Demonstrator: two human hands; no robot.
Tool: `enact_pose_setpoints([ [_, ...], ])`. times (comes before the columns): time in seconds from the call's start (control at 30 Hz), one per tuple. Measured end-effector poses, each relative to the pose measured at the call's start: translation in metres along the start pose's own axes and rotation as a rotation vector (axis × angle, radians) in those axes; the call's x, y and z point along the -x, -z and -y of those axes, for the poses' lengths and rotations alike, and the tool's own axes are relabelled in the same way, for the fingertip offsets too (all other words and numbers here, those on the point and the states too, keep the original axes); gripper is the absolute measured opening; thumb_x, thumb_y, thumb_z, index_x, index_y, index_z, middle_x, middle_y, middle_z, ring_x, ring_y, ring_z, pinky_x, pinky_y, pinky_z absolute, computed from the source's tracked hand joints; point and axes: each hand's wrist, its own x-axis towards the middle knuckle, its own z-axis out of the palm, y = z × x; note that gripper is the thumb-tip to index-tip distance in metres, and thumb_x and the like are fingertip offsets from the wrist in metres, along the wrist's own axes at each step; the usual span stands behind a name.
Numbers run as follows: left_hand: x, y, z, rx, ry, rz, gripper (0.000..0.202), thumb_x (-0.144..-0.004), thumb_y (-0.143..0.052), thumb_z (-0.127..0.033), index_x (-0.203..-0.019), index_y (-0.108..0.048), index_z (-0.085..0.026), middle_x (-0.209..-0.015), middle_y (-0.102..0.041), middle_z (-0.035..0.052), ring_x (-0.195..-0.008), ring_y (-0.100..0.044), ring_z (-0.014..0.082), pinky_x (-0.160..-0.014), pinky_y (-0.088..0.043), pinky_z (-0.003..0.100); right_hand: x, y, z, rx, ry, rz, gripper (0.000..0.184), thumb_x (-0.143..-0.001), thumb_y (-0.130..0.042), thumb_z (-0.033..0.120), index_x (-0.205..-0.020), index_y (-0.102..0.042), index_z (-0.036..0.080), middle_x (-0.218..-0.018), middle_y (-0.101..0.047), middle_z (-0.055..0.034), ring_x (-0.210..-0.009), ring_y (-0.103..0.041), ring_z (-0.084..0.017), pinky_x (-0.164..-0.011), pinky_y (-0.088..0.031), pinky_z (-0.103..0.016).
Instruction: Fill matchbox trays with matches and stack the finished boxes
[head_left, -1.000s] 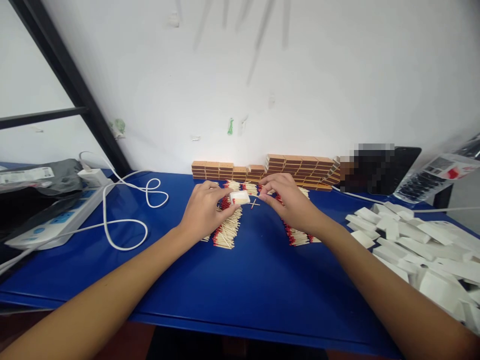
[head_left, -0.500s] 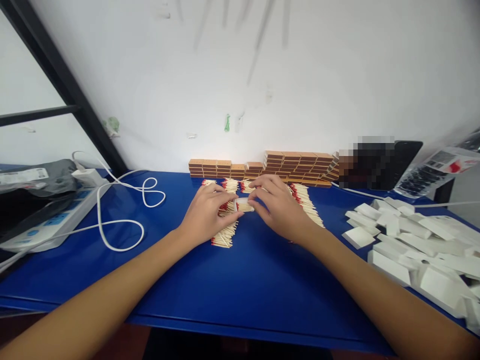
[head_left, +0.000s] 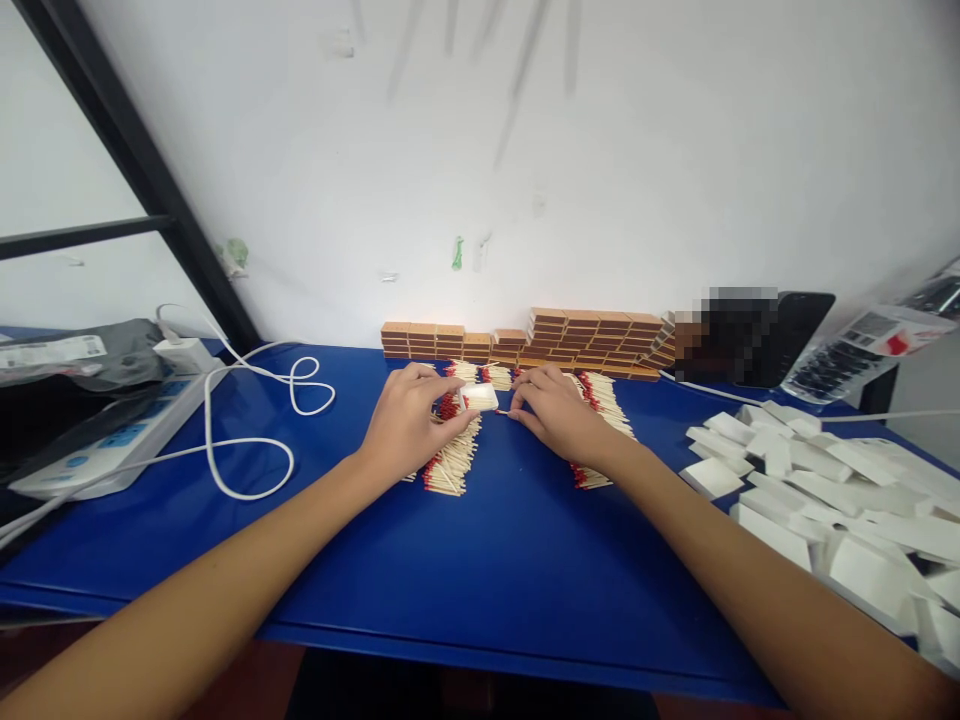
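My left hand (head_left: 409, 425) pinches a small white matchbox tray (head_left: 484, 397) between thumb and fingers, tilted above the table, with some matches lying inside. Just right of the tray, my right hand (head_left: 559, 418) has its thumb and fingertips closed on a single match (head_left: 502, 412), apart from the tray. Under and beside the left hand lies a long row of red-tipped matches (head_left: 454, 460). Another row of matches (head_left: 609, 405) runs behind and under the right hand, partly hidden by it. A shorter bunch of matches (head_left: 496, 376) shows between the hands.
Stacked brown matchboxes (head_left: 592, 335) line the wall. A heap of white trays (head_left: 825, 490) covers the table's right side, with a phone (head_left: 795, 335) and a plastic bottle (head_left: 847, 355) behind. At left are a white cable (head_left: 247, 442) and a power strip (head_left: 120, 440).
My right hand has drawn back from the tray, and a match now shows at its fingertips. The left hand has tipped the tray so its inside faces me more.
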Motion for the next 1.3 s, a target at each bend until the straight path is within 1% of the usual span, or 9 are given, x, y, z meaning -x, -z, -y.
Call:
enact_pose_setpoints([
  [0.23, 0.0, 0.001, 0.002, 0.001, -0.012, 0.013, 0.035, -0.089, -0.091, -0.036, -0.12, -0.082, -0.024, -0.106, -0.079, 0.0079, -0.104, -0.071, 0.0281, -0.096, -0.054, 0.046, 0.004, 0.0, 0.001, 0.056, -0.013, 0.064, 0.022, -0.108, -0.052, 0.023, -0.096, -0.07, 0.019, -0.116, -0.068, -0.0192, -0.116, -0.054, -0.034, -0.101, -0.048, -0.05],
  [0.3, 0.0, 0.001, 0.002, -0.002, -0.013, 0.01, 0.035, -0.088, -0.091, -0.035, -0.119, -0.082, -0.023, -0.106, -0.079, 0.0084, -0.104, -0.071, 0.0285, -0.095, -0.054, 0.047, 0.004, 0.004, -0.001, 0.042, -0.01, 0.028, 0.024, -0.108, -0.049, 0.022, -0.095, -0.069, 0.019, -0.116, -0.068, -0.02, -0.117, -0.055, -0.035, -0.101, -0.049, -0.051],
  [0.4, 0.0, 0.0, 0.002, -0.006, -0.038, 0.008, 0.035, -0.088, -0.092, -0.035, -0.118, -0.082, -0.02, -0.103, -0.079, 0.0085, -0.103, -0.072, 0.0289, -0.094, -0.055, 0.047, 0.002, 0.011, 0.001, -0.042, 0.015, -0.106, 0.021, -0.108, -0.048, 0.022, -0.094, -0.065, 0.021, -0.119, -0.068, -0.0187, -0.12, -0.055, -0.035, -0.104, -0.049, -0.055],
  [0.53, 0.002, -0.003, 0.0, 0.0, -0.079, -0.006, 0.034, -0.087, -0.092, -0.035, -0.116, -0.082, -0.018, -0.1, -0.079, 0.0084, -0.1, -0.072, 0.0282, -0.092, -0.055, 0.045, -0.001, 0.015, 0.016, -0.169, 0.08, -0.229, 0.015, -0.11, -0.051, 0.024, -0.097, -0.059, 0.024, -0.121, -0.068, -0.0152, -0.121, -0.056, -0.032, -0.106, -0.049, -0.055],
  [0.67, 0.002, -0.003, -0.004, 0.02, -0.118, -0.006, 0.031, -0.089, -0.09, -0.04, -0.11, -0.083, -0.018, -0.097, -0.079, 0.0092, -0.097, -0.073, 0.0278, -0.088, -0.055, 0.044, -0.002, 0.012, 0.033, -0.197, 0.131, -0.259, 0.016, -0.11, -0.05, 0.023, -0.097, -0.058, 0.025, -0.124, -0.067, -0.0151, -0.124, -0.056, -0.032, -0.108, -0.05, -0.056],
  [0.87, 0.002, 0.0, -0.009, 0.082, -0.168, 0.021, 0.03, -0.092, -0.087, -0.039, -0.113, -0.083, -0.018, -0.099, -0.081, 0.0092, -0.103, -0.074, 0.028, -0.096, -0.055, 0.045, 0.0, 0.01, 0.039, -0.179, 0.137, -0.219, 0.011, -0.109, -0.055, 0.024, -0.1, -0.061, 0.024, -0.125, -0.068, -0.0156, -0.129, -0.055, -0.033, -0.111, -0.049, -0.057],
  [1.0, 0.002, 0.001, -0.009, 0.082, -0.136, 0.044, 0.029, -0.092, -0.087, -0.039, -0.112, -0.083, -0.019, -0.099, -0.08, 0.0086, -0.102, -0.073, 0.0276, -0.096, -0.055, 0.045, 0.0, 0.014, 0.041, -0.194, 0.139, -0.221, 0.007, -0.108, -0.057, 0.025, -0.104, -0.061, 0.024, -0.121, -0.069, -0.0142, -0.124, -0.057, -0.033, -0.107, -0.051, -0.055],
  [1.17, 0.002, 0.0, -0.008, 0.023, 0.001, 0.032, 0.033, -0.088, -0.091, -0.037, -0.115, -0.083, -0.02, -0.104, -0.08, 0.0086, -0.103, -0.073, 0.0282, -0.096, -0.056, 0.047, -0.001, 0.013, 0.031, -0.167, 0.092, -0.284, 0.01, -0.108, -0.055, 0.024, -0.108, -0.065, 0.024, -0.116, -0.071, -0.0127, -0.119, -0.058, -0.032, -0.106, -0.051, -0.053],
  [1.3, -0.001, 0.003, -0.008, -0.002, 0.128, -0.001, 0.031, -0.087, -0.091, -0.035, -0.115, -0.083, -0.022, -0.109, -0.082, 0.0077, -0.11, -0.072, 0.0295, -0.101, -0.055, 0.048, -0.002, -0.001, 0.01, -0.022, 0.014, -0.222, 0.024, -0.105, -0.059, 0.025, -0.124, -0.072, 0.018, -0.13, -0.069, -0.0189, -0.127, -0.055, -0.037, -0.108, -0.051, -0.058],
])
